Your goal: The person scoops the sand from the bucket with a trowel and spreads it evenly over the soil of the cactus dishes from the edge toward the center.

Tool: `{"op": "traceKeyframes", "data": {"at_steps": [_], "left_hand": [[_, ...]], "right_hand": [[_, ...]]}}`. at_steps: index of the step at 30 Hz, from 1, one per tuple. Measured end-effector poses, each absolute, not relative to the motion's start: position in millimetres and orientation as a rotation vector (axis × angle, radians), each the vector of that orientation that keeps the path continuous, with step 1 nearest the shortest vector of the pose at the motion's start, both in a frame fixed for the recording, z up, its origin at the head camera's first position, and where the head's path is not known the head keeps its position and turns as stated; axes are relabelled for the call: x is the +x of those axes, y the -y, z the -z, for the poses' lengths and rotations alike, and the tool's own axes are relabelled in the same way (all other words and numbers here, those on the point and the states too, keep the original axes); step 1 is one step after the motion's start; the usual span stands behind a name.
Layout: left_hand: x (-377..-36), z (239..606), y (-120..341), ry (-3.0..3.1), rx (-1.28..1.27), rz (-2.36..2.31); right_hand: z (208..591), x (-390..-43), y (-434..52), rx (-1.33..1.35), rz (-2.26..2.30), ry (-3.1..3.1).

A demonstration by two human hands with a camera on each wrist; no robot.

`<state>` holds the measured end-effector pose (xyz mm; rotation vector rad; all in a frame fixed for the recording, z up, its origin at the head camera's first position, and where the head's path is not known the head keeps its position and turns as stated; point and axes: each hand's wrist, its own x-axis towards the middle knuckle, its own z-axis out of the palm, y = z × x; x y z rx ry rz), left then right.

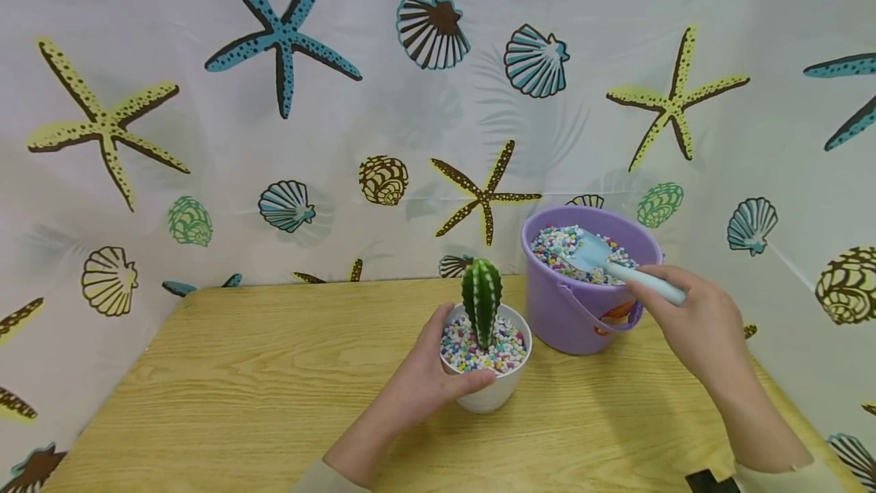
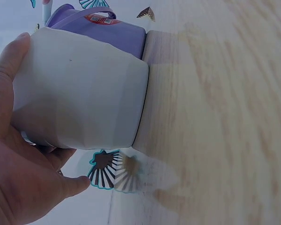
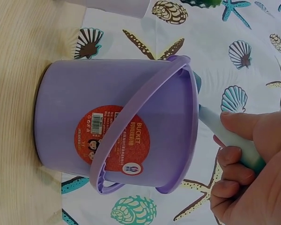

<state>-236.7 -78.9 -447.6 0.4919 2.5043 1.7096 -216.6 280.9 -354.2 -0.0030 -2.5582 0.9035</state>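
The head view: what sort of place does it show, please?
Probably an indoor tabletop workspace, perhaps a screened-off corner: a wood-grain table has a patterned sheet behind and beside it, with a potted cactus and a purple bucket on top.

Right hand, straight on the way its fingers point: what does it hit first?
Likely the rim of the purple bucket, just ahead of the right hand; the scoop it holds reaches over that rim to the beads. Depth is hard to judge, so the exact gap is unclear.
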Motion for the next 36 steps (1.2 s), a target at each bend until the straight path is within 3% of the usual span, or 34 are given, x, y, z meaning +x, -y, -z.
{"op": "traceKeyframes", "data": {"at_steps": [36], "left_hand": [[-237.9, 445.8, 78.6, -2.478, 0.475, -1.747]], "right_hand": [[344.7, -180.1, -266.6, 0.131, -0.919, 2.570]]}}
